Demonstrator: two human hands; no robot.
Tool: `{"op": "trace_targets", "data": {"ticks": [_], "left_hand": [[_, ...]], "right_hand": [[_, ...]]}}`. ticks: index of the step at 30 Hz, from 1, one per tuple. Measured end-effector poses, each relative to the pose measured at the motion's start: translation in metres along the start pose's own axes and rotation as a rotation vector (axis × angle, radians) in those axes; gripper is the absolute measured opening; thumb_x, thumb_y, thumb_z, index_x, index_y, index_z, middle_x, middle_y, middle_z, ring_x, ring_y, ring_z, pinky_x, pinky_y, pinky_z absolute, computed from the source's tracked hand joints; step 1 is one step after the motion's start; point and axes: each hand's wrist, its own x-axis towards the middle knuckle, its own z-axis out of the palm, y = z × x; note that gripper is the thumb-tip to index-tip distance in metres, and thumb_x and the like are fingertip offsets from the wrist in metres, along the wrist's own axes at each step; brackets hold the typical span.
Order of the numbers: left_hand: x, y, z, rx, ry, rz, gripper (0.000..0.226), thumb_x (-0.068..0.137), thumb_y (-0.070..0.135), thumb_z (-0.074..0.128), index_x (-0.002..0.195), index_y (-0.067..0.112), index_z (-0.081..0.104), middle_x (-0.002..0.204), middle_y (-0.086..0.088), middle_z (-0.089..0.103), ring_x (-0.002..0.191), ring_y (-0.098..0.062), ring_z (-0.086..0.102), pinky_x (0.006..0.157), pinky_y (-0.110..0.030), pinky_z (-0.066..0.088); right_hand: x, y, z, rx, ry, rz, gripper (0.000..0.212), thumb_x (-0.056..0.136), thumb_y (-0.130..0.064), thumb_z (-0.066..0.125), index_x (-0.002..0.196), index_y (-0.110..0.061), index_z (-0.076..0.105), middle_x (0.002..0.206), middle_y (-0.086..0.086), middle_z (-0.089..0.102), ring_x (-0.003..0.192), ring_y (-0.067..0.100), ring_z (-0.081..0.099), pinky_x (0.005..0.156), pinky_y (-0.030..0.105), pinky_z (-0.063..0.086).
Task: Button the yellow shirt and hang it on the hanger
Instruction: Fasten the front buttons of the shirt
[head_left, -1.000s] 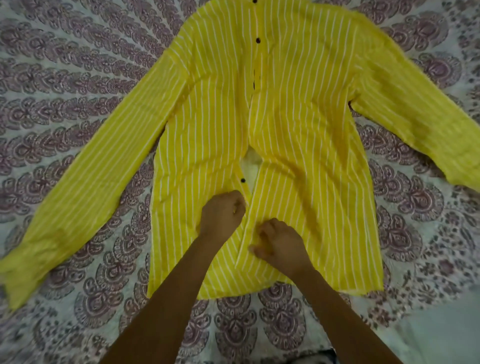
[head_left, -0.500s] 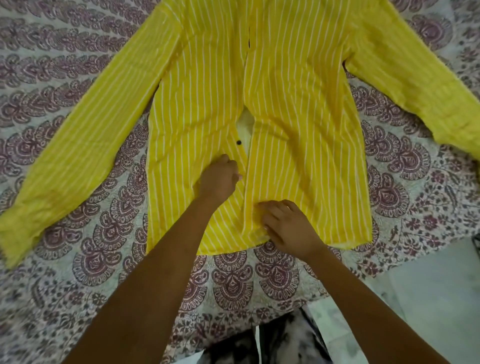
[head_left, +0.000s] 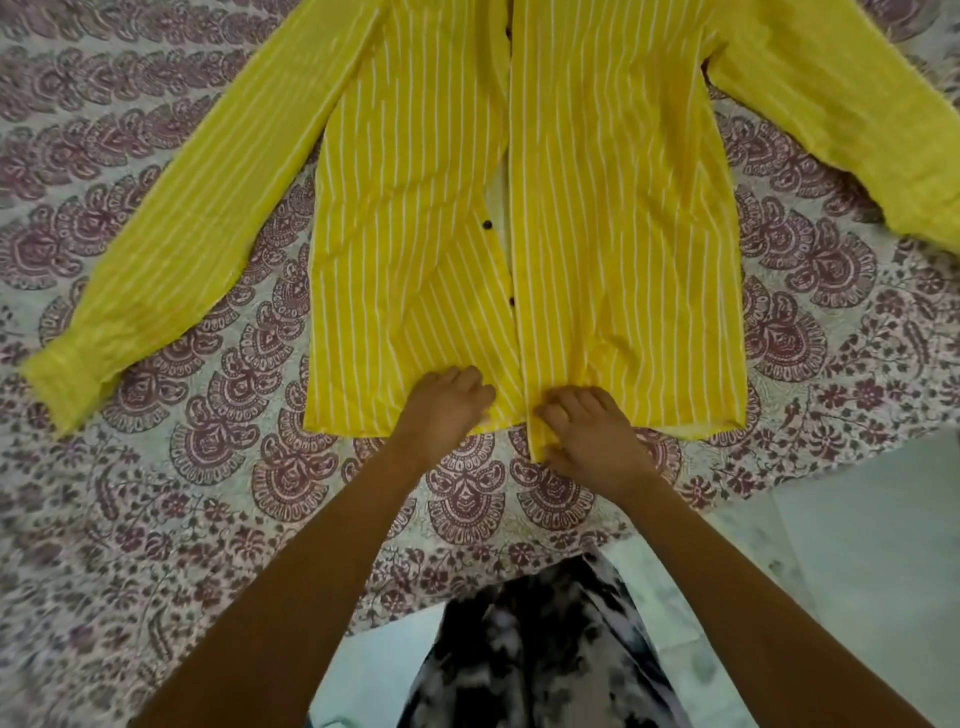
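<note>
At shirt (head_left: 623, 234) hem, left hand (head_left: 441, 410) grip and right hand (head_left: 592, 441) grip each pinching a front edge

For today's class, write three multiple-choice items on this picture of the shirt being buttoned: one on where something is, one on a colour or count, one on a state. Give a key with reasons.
1. Where are the person's two hands?
A. At the bottom hem of the yellow white-striped shirt
B. On the collar
C. On the sleeve cuffs

2. What colour are the shirt's small round buttons?
A. White
B. Dark
C. Red

3. How does the shirt front stand at mid-height?
A. Closed all the way
B. Gaping open beside a button
C. Folded in half

Key:
1 A, the left hand and right hand rest on the hem of the yellow white-striped shirt, on the patterned bedsheet.
2 B, the small round buttons show dark against the yellow.
3 B, the two front panels part there.
</note>
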Motion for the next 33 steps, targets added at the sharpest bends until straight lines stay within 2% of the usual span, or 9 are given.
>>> {"op": "trace_targets", "data": {"ticks": [3,8,12,16,18,22,25,28,33], "left_hand": [[-0.007,-0.004,-0.003,-0.207,0.073,0.008,0.009,0.072,0.015,0.072,0.079,0.012,0.066,0.075,-0.007,0.064,0.065,-0.029,0.062,0.050,-0.031,0.048],[-0.044,-0.038,-0.025,-0.387,-0.168,0.004,0.040,0.083,0.038,0.033,0.089,0.015,0.065,0.091,-0.005,0.066,0.085,-0.027,0.060,0.070,-0.037,0.048],[-0.068,-0.050,-0.036,-0.181,-0.436,0.045,0.017,0.090,0.020,0.048,0.093,0.022,0.064,0.101,0.002,0.064,0.096,-0.021,0.059,0.078,-0.031,0.042],[-0.057,-0.026,-0.033,-0.023,-0.613,-0.061,0.024,0.091,0.014,0.048,0.100,0.025,0.067,0.112,0.002,0.060,0.104,-0.021,0.058,0.077,-0.030,0.043],[-0.047,-0.014,-0.035,0.006,-0.557,-0.179,0.023,0.090,0.015,0.049,0.097,0.025,0.068,0.108,-0.001,0.064,0.100,-0.025,0.060,0.072,-0.030,0.042],[-0.026,0.011,-0.041,-0.263,-0.089,-0.391,0.021,0.094,0.024,0.044,0.100,0.019,0.063,0.094,-0.008,0.067,0.093,-0.030,0.060,0.064,-0.031,0.037],[-0.002,0.020,-0.036,-0.532,0.158,-0.557,0.021,0.091,0.021,0.051,0.109,0.016,0.061,0.101,-0.011,0.068,0.092,-0.031,0.063,0.070,-0.035,0.047],[0.017,0.020,-0.026,-0.613,0.115,-0.623,0.031,0.088,0.021,0.058,0.118,0.012,0.058,0.117,-0.015,0.061,0.103,-0.033,0.061,0.082,-0.042,0.049],[0.031,0.017,-0.011,-0.629,0.181,-0.660,0.019,0.083,0.016,0.065,0.100,0.006,0.063,0.104,-0.015,0.064,0.097,-0.032,0.061,0.077,-0.040,0.049]], "right_hand": [[0.001,-0.006,-0.001,0.029,0.148,0.039,0.023,0.071,-0.017,0.072,0.091,-0.010,0.064,0.101,0.011,0.068,0.087,0.029,0.066,0.083,0.039,0.051],[0.000,-0.006,-0.010,0.069,0.150,-0.002,0.021,0.079,-0.024,0.053,0.093,-0.010,0.061,0.105,0.011,0.066,0.092,0.029,0.065,0.085,0.039,0.050],[-0.002,-0.010,-0.005,-0.053,-0.199,0.022,0.060,0.055,-0.047,0.080,0.101,-0.013,0.061,0.116,0.015,0.062,0.106,0.034,0.061,0.091,0.049,0.048],[0.002,-0.024,0.000,-0.109,-0.154,0.109,0.061,0.045,-0.033,0.086,0.098,-0.013,0.064,0.112,0.013,0.064,0.100,0.032,0.063,0.085,0.047,0.051],[0.005,-0.028,0.001,-0.137,-0.105,0.135,0.057,0.045,-0.030,0.084,0.096,-0.012,0.065,0.108,0.013,0.065,0.097,0.031,0.064,0.081,0.044,0.053],[0.003,-0.029,0.004,-0.164,-0.005,0.098,0.038,0.054,-0.022,0.081,0.088,-0.011,0.066,0.103,0.012,0.066,0.092,0.031,0.065,0.077,0.042,0.053],[0.000,-0.026,-0.002,0.135,0.135,-0.010,0.014,0.070,-0.017,0.064,0.082,-0.012,0.059,0.097,0.010,0.065,0.081,0.028,0.064,0.072,0.035,0.050],[-0.004,-0.026,-0.011,0.413,0.100,-0.059,0.018,0.076,-0.024,0.046,0.080,-0.010,0.057,0.080,0.007,0.066,0.066,0.025,0.062,0.062,0.028,0.046],[0.012,-0.024,-0.005,0.285,0.153,0.050,0.021,0.082,-0.022,0.045,0.086,-0.009,0.061,0.079,0.009,0.066,0.060,0.030,0.062,0.049,0.028,0.042]]}}
